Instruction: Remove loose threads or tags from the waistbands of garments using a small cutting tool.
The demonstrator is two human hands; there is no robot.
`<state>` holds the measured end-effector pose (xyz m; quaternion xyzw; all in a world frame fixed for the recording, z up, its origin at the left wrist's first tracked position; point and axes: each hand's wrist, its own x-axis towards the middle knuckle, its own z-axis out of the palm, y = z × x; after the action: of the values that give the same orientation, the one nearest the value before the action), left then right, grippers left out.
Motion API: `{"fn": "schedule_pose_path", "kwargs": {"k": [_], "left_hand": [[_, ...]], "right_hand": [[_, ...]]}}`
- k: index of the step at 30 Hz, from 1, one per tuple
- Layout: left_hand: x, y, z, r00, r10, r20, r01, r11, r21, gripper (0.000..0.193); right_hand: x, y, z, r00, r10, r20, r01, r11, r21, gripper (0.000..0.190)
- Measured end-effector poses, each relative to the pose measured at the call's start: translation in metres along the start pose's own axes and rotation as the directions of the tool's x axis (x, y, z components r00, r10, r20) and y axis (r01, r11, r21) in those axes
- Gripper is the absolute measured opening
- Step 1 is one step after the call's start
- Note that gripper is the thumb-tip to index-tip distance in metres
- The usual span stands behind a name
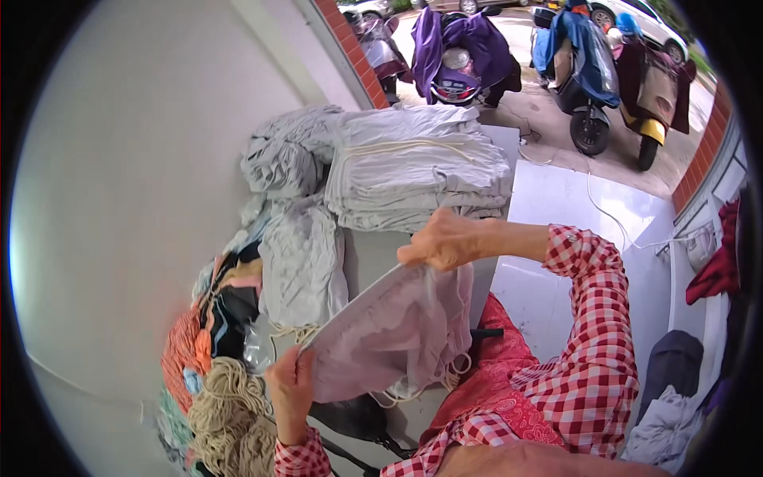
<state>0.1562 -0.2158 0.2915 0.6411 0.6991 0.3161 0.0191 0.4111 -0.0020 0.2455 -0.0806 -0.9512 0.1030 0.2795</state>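
A light grey-pink piece of cloth [381, 340] is stretched between my two hands, its long edge slanting up to the right. My left hand [290, 381] grips the lower left corner, and my right hand [444, 241] is closed on the upper right end. Pale cords hang from the cloth's lower right side. Beyond my right hand lies a thick stack of folded grey cloth pieces [411, 191], with light cords on top. Left of the held cloth is a smaller grey cloth pile [304, 262].
Coiled beige cord [223, 399] and a heap of coloured fabrics [185, 352] lie at the left, along the wall [131, 208]. A crumpled grey cloth bundle [286, 161] adjoins the stack. Covered scooters [465, 59] stand outside the doorway. A white cable [608, 211] crosses the floor.
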Motion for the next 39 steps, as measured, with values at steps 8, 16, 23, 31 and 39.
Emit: {"fn": "schedule_pose_path", "kwargs": {"k": [8, 16, 23, 31, 39], "left_hand": [[-0.005, -0.003, 0.011, 0.997, -0.045, 0.07, 0.046, 0.999, -0.015, 0.016], [-0.005, 0.001, 0.008, 0.975, 0.164, -0.148, -0.148, 0.982, 0.115, 0.008], [-0.009, 0.006, 0.015, 0.805, 0.257, -0.535, -0.074, 0.937, 0.34, 0.019], [-0.019, -0.016, -0.001, 0.969, 0.071, -0.237, -0.087, 0.994, -0.06, 0.014], [0.0, -0.029, -0.005, 0.924, -0.023, 0.381, 0.132, 0.955, -0.264, 0.016]], "right_hand": [[-0.021, -0.002, 0.021, 0.999, 0.048, 0.006, -0.048, 0.989, 0.138, 0.017], [-0.016, 0.017, 0.015, 0.982, -0.121, -0.144, 0.11, 0.99, -0.085, 0.024], [0.009, -0.025, 0.045, 0.886, -0.171, -0.431, 0.102, 0.979, -0.178, 0.024], [0.009, -0.012, 0.054, 0.949, -0.135, -0.286, 0.135, 0.991, -0.019, 0.03], [0.013, 0.01, 0.033, 0.981, -0.17, -0.095, 0.171, 0.985, 0.006, 0.034]]}}
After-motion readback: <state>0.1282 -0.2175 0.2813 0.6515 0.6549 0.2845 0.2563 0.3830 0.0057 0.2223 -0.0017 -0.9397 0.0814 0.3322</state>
